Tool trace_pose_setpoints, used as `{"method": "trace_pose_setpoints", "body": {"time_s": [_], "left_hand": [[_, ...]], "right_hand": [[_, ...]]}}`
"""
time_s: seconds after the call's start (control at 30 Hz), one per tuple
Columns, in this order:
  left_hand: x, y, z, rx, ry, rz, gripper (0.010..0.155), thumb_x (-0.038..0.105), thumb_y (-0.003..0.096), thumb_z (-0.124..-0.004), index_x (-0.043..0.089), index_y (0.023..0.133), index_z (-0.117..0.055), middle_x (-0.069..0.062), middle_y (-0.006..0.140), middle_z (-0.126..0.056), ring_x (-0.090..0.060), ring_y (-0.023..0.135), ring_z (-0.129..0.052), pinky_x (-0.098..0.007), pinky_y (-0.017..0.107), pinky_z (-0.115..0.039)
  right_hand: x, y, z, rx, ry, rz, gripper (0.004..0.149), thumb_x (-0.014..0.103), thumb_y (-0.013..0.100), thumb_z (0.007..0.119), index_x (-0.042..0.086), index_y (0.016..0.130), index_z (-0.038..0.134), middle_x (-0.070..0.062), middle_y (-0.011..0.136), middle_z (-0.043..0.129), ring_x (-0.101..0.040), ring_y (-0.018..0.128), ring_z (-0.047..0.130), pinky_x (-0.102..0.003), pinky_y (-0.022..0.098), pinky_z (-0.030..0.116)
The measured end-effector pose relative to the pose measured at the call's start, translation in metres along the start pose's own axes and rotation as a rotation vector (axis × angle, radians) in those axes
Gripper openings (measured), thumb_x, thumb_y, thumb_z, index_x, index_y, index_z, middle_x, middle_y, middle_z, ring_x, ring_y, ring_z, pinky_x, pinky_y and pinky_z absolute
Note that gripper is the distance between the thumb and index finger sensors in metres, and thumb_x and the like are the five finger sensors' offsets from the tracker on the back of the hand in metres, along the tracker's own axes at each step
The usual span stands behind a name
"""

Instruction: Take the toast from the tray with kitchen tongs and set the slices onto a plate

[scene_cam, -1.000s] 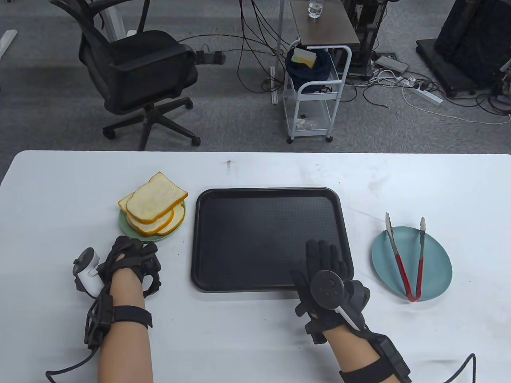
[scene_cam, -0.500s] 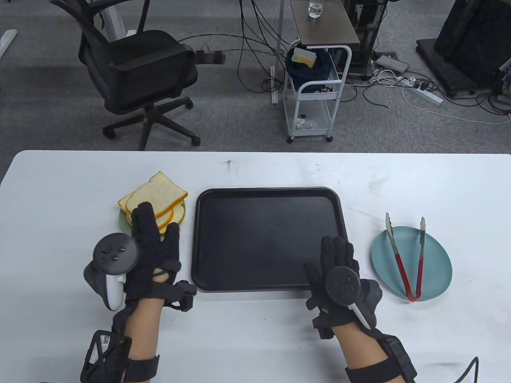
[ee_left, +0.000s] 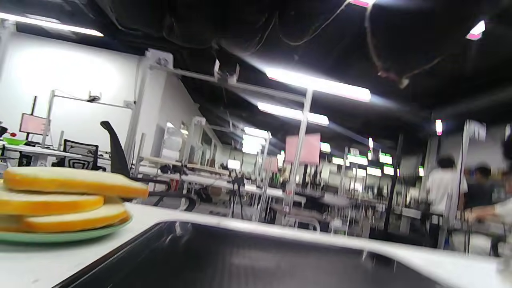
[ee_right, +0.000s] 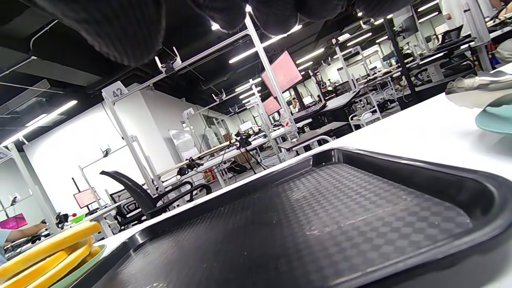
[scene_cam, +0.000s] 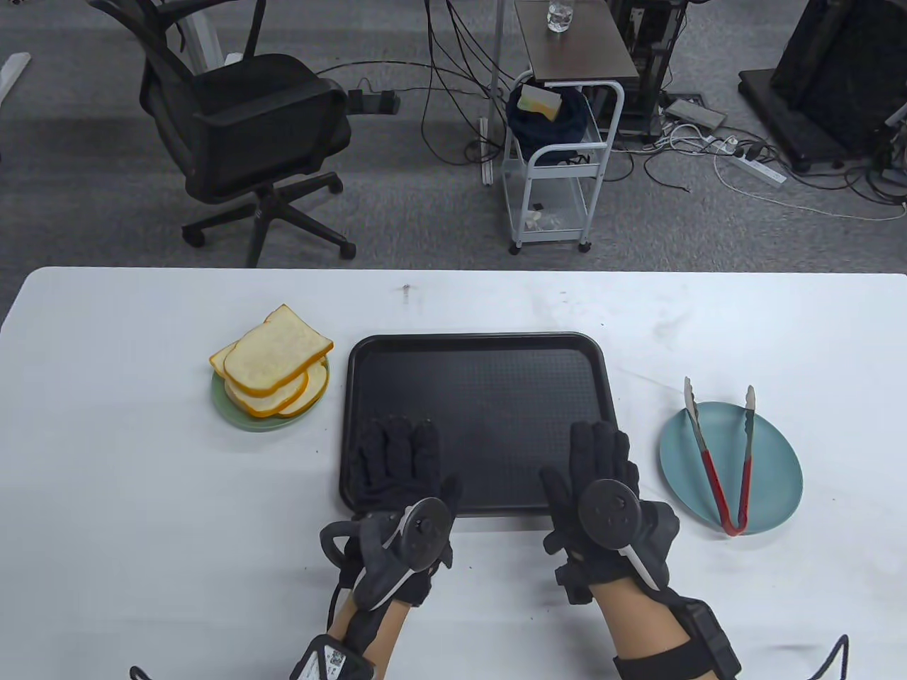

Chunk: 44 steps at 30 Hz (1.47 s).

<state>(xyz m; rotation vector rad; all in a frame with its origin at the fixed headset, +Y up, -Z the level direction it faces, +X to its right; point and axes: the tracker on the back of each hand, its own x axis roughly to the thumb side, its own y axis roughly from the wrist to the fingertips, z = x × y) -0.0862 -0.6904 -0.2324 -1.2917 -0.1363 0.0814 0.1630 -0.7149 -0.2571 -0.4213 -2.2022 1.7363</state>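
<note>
Several toast slices (scene_cam: 276,358) are stacked on a green plate (scene_cam: 237,414) left of the black tray (scene_cam: 475,382), which holds no toast. Red-handled tongs (scene_cam: 723,460) lie on a blue plate (scene_cam: 776,467) to the tray's right. My left hand (scene_cam: 397,453) lies flat on the tray's near left part, fingers straight. My right hand (scene_cam: 599,457) lies flat on its near right part. Neither holds anything. The left wrist view shows the toast (ee_left: 60,194) and tray (ee_left: 240,260) from low down. The right wrist view shows the tray (ee_right: 320,224), toast (ee_right: 44,252) and blue plate (ee_right: 496,118).
The white table (scene_cam: 142,496) stretches wide on both sides of the tray. Beyond its far edge stand an office chair (scene_cam: 241,134) and a white cart (scene_cam: 560,163), with cables on the floor. People sit at desks far off in the left wrist view.
My left hand moved from beside the green plate rightward onto the tray's near left part. My right hand shifted slightly right a second ago and has since stayed still.
</note>
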Motion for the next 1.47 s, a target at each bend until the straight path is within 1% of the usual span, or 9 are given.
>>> {"method": "trace_pose_setpoints", "body": {"time_s": [0.03, 0.07, 0.13, 0.2, 0.3, 0.5, 1.1, 1.47], "left_hand": [[-0.001, -0.002, -0.003, 0.002, 0.003, -0.005, 0.075, 0.061, 0.0428, -0.073, 0.033, 0.106, -0.043, -0.009, 0.119, -0.045, -0.045, 0.111, -0.049, -0.059, 0.078, -0.051], [-0.002, -0.002, -0.002, 0.026, 0.008, 0.006, 0.075, 0.061, 0.0427, -0.072, 0.033, 0.106, -0.044, -0.006, 0.119, -0.046, -0.045, 0.111, -0.050, -0.059, 0.078, -0.052], [-0.003, -0.004, 0.000, 0.037, -0.025, 0.011, 0.074, 0.061, 0.0431, -0.071, 0.032, 0.106, -0.045, -0.005, 0.119, -0.046, -0.043, 0.112, -0.048, -0.058, 0.079, -0.049], [-0.002, -0.005, 0.003, 0.049, -0.004, 0.005, 0.072, 0.061, 0.0434, -0.069, 0.032, 0.106, -0.047, -0.004, 0.119, -0.047, -0.041, 0.112, -0.046, -0.056, 0.080, -0.048], [-0.004, -0.006, 0.003, 0.062, -0.020, 0.012, 0.070, 0.060, 0.0438, -0.067, 0.032, 0.105, -0.049, -0.004, 0.118, -0.048, -0.039, 0.112, -0.045, -0.054, 0.080, -0.047], [-0.007, -0.004, 0.000, 0.041, -0.020, 0.015, 0.068, 0.059, 0.0443, -0.065, 0.031, 0.105, -0.051, -0.004, 0.117, -0.050, -0.038, 0.112, -0.045, -0.054, 0.079, -0.047], [-0.019, -0.005, -0.001, 0.024, -0.055, 0.035, 0.068, 0.059, 0.0442, -0.065, 0.030, 0.104, -0.051, -0.004, 0.117, -0.051, -0.038, 0.112, -0.045, -0.054, 0.079, -0.047], [-0.018, -0.004, -0.003, 0.001, -0.060, 0.028, 0.068, 0.059, 0.0442, -0.065, 0.030, 0.104, -0.051, -0.004, 0.117, -0.051, -0.038, 0.112, -0.046, -0.054, 0.079, -0.047]], "right_hand": [[0.001, -0.001, 0.001, 0.002, -0.002, -0.005, 0.072, 0.054, 0.052, 0.064, 0.020, 0.111, 0.042, -0.021, 0.115, 0.040, -0.049, 0.101, 0.042, -0.065, 0.066, 0.051], [0.001, -0.001, 0.002, 0.005, -0.004, -0.009, 0.072, 0.054, 0.052, 0.064, 0.020, 0.111, 0.041, -0.021, 0.115, 0.040, -0.049, 0.101, 0.041, -0.065, 0.066, 0.051], [0.002, -0.001, 0.004, 0.011, -0.002, -0.014, 0.072, 0.054, 0.052, 0.064, 0.020, 0.111, 0.041, -0.021, 0.115, 0.040, -0.049, 0.101, 0.041, -0.065, 0.066, 0.051], [0.002, -0.001, 0.005, 0.014, -0.001, -0.016, 0.072, 0.054, 0.052, 0.064, 0.020, 0.111, 0.041, -0.021, 0.115, 0.039, -0.048, 0.101, 0.040, -0.065, 0.066, 0.050], [0.000, -0.001, 0.006, 0.022, 0.007, -0.014, 0.072, 0.054, 0.052, 0.064, 0.020, 0.111, 0.041, -0.021, 0.115, 0.039, -0.048, 0.101, 0.040, -0.065, 0.066, 0.050], [0.000, 0.001, 0.008, 0.024, 0.001, -0.017, 0.071, 0.054, 0.052, 0.064, 0.020, 0.111, 0.041, -0.020, 0.115, 0.038, -0.048, 0.101, 0.039, -0.065, 0.066, 0.049], [0.004, 0.001, 0.013, 0.045, -0.010, -0.026, 0.071, 0.054, 0.052, 0.064, 0.020, 0.110, 0.042, -0.021, 0.115, 0.038, -0.048, 0.101, 0.039, -0.065, 0.066, 0.049], [0.008, 0.000, 0.016, 0.064, -0.021, -0.046, 0.072, 0.054, 0.052, 0.064, 0.020, 0.111, 0.042, -0.021, 0.115, 0.038, -0.048, 0.101, 0.039, -0.065, 0.066, 0.049]]}}
